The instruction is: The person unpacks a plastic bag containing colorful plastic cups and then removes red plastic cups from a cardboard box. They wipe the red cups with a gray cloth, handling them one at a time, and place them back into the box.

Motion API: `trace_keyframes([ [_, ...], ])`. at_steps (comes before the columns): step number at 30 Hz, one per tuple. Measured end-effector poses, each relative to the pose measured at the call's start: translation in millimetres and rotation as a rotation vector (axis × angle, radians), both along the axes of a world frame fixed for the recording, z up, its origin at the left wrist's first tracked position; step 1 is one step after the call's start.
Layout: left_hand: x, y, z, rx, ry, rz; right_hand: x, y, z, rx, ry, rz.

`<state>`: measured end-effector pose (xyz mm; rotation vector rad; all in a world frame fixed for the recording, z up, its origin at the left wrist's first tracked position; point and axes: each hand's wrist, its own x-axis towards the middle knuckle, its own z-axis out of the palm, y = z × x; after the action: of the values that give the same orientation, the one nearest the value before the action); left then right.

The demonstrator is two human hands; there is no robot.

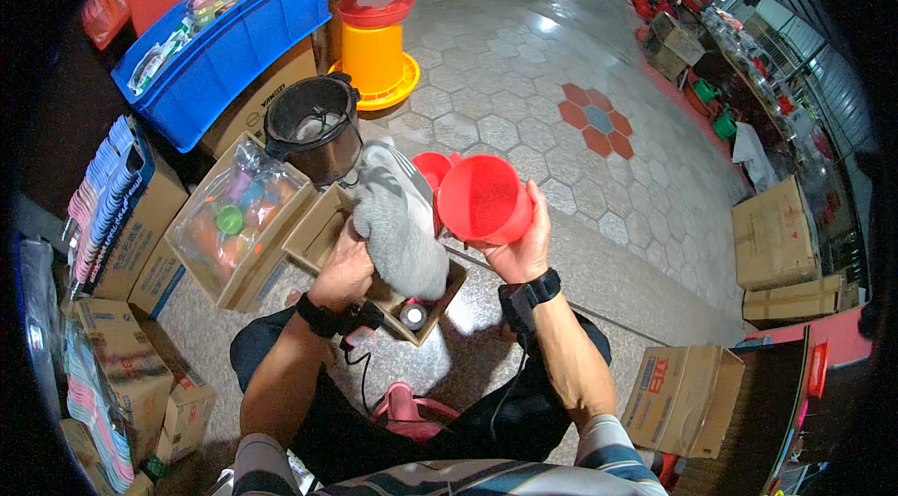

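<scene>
My right hand [521,244] is closed round the side and base of a red plastic cup-shaped container [480,200], its open mouth facing me. A second red plastic piece [432,167] shows just behind it, touching or joined; I cannot tell which. My left hand [344,273] grips the side of a grey fluffy cloth-like thing [400,234] with a paler striped upper end; its fingertips are partly hidden. Both hands are above an open cardboard box [318,227]. Inside its near corner lies a round dark object with a white centre [413,315].
On the left stand a box of bagged colourful plastic items [234,215], a dark pot [313,127] and a blue crate [238,47]. A yellow poultry feeder [372,57] stands beyond. A pink stool [404,405] is between my legs. Cardboard boxes [681,400] sit at right.
</scene>
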<state>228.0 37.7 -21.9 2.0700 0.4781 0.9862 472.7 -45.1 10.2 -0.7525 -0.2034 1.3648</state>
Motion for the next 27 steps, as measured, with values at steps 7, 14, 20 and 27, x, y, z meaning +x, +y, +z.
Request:
trace_keyframes([
  [7, -2, 17, 13, -0.881, -0.313, -0.001, -3, 0, -2, 0.008, 0.049, 0.081],
  [14, 31, -7, 22, -0.502, -0.042, 0.189, -30, 2, -13, 0.061, -0.41, 0.076],
  [20, 24, -3, 14, -0.471, 0.105, 0.265, -31, 1, -13, -0.022, -0.347, 0.134],
  [27, 29, 9, 16, -0.501, -0.29, 0.026, -13, 2, -10, -0.137, -0.028, 0.258],
])
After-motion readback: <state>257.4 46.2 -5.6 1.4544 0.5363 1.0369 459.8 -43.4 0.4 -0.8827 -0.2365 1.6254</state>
